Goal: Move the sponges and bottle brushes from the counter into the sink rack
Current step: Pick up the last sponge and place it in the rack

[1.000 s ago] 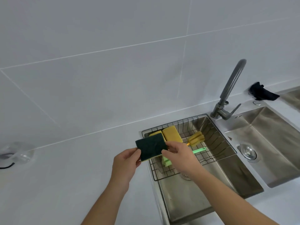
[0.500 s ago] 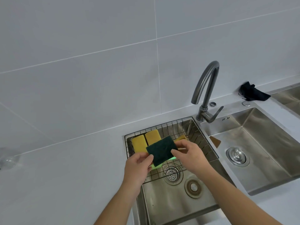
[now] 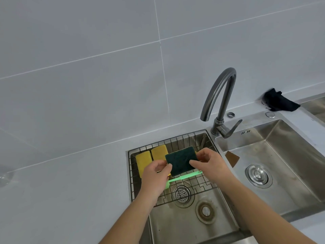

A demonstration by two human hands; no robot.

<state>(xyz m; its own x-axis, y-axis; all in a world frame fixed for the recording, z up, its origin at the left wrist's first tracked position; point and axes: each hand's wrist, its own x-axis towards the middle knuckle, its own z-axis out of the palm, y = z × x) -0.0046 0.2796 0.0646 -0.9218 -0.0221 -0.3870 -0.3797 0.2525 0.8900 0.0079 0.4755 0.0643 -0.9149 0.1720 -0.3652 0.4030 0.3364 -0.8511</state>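
A sponge with a dark green scouring face (image 3: 180, 160) is held flat over the wire sink rack (image 3: 131, 175). My left hand (image 3: 155, 175) pinches its left edge and my right hand (image 3: 210, 164) pinches its right edge. Two yellow sponges (image 3: 151, 158) stand side by side at the rack's back left. A light green bottle brush handle (image 3: 186, 176) lies across the rack just below the held sponge. Whatever lies under my hands in the rack is hidden.
The rack sits in the left steel basin (image 3: 184, 226), above a strainer drain (image 3: 182, 193). A grey arched faucet (image 3: 219, 104) stands behind, between this basin and the right basin (image 3: 274, 166). A black cloth (image 3: 277, 103) lies at the back right. White counter (image 3: 61, 191) extends left.
The sponge and both hands have shifted from the counter's edge to over the rack. The view has swung left, so the sink now sits further right in the frame.
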